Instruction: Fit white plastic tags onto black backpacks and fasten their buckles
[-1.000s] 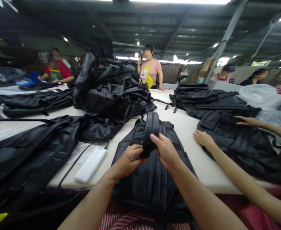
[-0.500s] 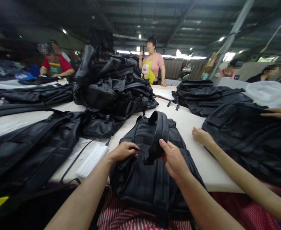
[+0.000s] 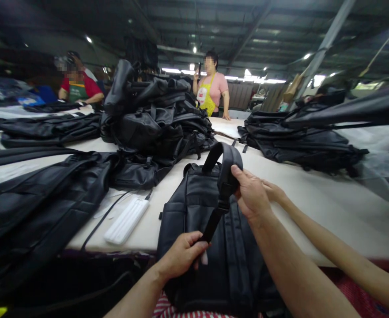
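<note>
A black backpack (image 3: 210, 274) lies back side up at the table's front edge, partly over my lap. One padded shoulder strap (image 3: 231, 159) is raised in a loop above it. My right hand (image 3: 252, 192) is closed round the lower end of that padded part, near a buckle (image 3: 224, 203). Lower down, my left hand (image 3: 186, 254) pinches the thin webbing (image 3: 212, 226) that runs from the buckle, holding it taut. A small whitish piece shows under my left fingers. The second shoulder strap (image 3: 236, 251) lies flat along the backpack.
A co-worker's hand (image 3: 273, 192) reaches in just behind my right hand. Black bags are heaped (image 3: 161, 115) ahead, with more stacked at right (image 3: 300, 141) and lying at left (image 3: 45, 198). A white power bank (image 3: 127, 221) with a cable lies left of the backpack. People stand across the table.
My left hand has moved down and toward me, drawing the webbing straight. My right hand has risen with the strap. At right, the co-worker's bag has been lifted away onto the stack.
</note>
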### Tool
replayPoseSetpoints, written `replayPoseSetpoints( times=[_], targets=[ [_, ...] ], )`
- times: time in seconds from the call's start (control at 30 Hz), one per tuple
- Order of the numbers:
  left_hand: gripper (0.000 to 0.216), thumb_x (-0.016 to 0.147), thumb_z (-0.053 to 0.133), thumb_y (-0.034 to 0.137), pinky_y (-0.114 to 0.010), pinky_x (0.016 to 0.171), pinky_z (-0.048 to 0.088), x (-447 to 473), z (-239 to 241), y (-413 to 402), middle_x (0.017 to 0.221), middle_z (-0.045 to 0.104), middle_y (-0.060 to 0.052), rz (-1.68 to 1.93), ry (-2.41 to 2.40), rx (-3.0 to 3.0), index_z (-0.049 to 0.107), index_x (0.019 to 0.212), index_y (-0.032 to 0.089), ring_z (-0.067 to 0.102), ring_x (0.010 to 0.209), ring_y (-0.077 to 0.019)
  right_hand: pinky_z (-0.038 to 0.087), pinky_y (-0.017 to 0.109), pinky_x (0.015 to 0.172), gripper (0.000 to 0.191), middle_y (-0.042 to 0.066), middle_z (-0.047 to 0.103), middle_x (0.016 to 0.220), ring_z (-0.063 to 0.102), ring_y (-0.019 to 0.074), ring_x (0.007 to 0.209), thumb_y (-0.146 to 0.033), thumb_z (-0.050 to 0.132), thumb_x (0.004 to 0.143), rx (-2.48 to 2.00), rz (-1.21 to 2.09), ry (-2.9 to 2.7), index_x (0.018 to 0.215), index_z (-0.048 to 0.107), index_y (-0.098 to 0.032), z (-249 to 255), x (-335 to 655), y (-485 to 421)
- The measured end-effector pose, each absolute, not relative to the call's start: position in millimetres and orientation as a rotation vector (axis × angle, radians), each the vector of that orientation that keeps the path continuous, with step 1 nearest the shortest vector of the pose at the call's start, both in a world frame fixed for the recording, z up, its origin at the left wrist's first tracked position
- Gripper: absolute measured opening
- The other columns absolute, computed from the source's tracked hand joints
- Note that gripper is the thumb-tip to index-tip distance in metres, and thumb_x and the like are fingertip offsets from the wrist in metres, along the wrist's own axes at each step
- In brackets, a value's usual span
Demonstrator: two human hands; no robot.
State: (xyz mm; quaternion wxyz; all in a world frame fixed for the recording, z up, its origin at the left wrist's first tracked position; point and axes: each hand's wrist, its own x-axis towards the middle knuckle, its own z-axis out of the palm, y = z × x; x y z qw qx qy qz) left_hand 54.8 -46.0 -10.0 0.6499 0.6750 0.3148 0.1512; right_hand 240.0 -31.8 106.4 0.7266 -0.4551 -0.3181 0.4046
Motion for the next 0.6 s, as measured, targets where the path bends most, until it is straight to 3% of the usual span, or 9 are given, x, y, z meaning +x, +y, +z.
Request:
replayPoseSetpoints(
  times=[0.07, 0.13, 0.2, 0.27, 0.4, 0.6],
  targets=[
    [0.026, 0.084, 0.044, 0.038, -0.021, 0.049, 0.039, 56, -9, -59, 0.066, 0.061, 0.001, 0.4, 0.777, 1.535, 0.057, 0.082, 0.016, 0.052, 0.05, -0.0098, 0.048, 0.026, 0.059, 0.026, 0.0, 0.066, 0.073, 0.06, 0.015, 0.067, -0.04, 0.066, 0.07, -0.98, 0.95, -0.758, 0.082, 0.064, -0.017, 103, 222, -37],
    [0.022, 0.082, 0.048, 0.033, -0.026, 0.069, 0.046, 55, 0, -63, 0.086, 0.065, -0.003, 0.542, 0.832, 1.638, 0.058, 0.095, 0.018, 0.06, 0.076, -0.0151, 0.047, 0.025, 0.063, 0.024, 0.0, 0.066, 0.077, 0.059, 0.014, 0.069, -0.039, 0.062, 0.075, -0.98, 0.961, -0.813, 0.085, 0.065, -0.017, 96, 209, -44],
    [0.035, 0.078, 0.056, 0.028, -0.032, 0.092, 0.039, 51, 15, -60, 0.112, 0.06, -0.005, 0.684, 0.854, 1.789, 0.053, 0.112, 0.022, 0.054, 0.104, -0.0193, 0.046, 0.025, 0.064, 0.024, 0.0, 0.066, 0.076, 0.058, 0.0133, 0.069, -0.039, 0.06, 0.077, -1.02, 0.932, -0.859, 0.086, 0.066, -0.017, 88, 202, -50],
    [0.051, 0.074, 0.06, 0.026, -0.035, 0.1, 0.032, 47, 29, -52, 0.124, 0.052, -0.005, 0.762, 0.862, 1.908, 0.045, 0.123, 0.025, 0.046, 0.115, -0.0207, 0.044, 0.024, 0.061, 0.025, -0.001, 0.065, 0.073, 0.056, 0.0128, 0.067, -0.039, 0.06, 0.077, -1.077, 0.899, -0.899, 0.085, 0.067, -0.016, 82, 202, -54],
    [0.039, 0.075, 0.061, 0.031, -0.038, 0.098, 0.033, 52, 36, -39, 0.117, 0.056, -0.006, 0.825, 0.875, 2.108, 0.054, 0.113, 0.023, 0.047, 0.111, -0.0219, 0.042, 0.023, 0.06, 0.024, -0.001, 0.063, 0.07, 0.054, 0.0122, 0.066, -0.037, 0.059, 0.077, -1.111, 0.895, -0.924, 0.084, 0.067, -0.016, 76, 207, -55],
    [0.019, 0.073, 0.06, 0.025, -0.033, 0.083, 0.043, 71, 9, -32, 0.096, 0.063, -0.004, 0.605, 0.756, 2.115, 0.066, 0.09, 0.023, 0.056, 0.091, -0.0206, 0.042, 0.022, 0.059, 0.023, -0.002, 0.061, 0.069, 0.053, 0.0114, 0.064, -0.037, 0.058, 0.079, -1.142, 0.905, -0.921, 0.077, 0.064, -0.016, 73, 204, -59]
  ],
)
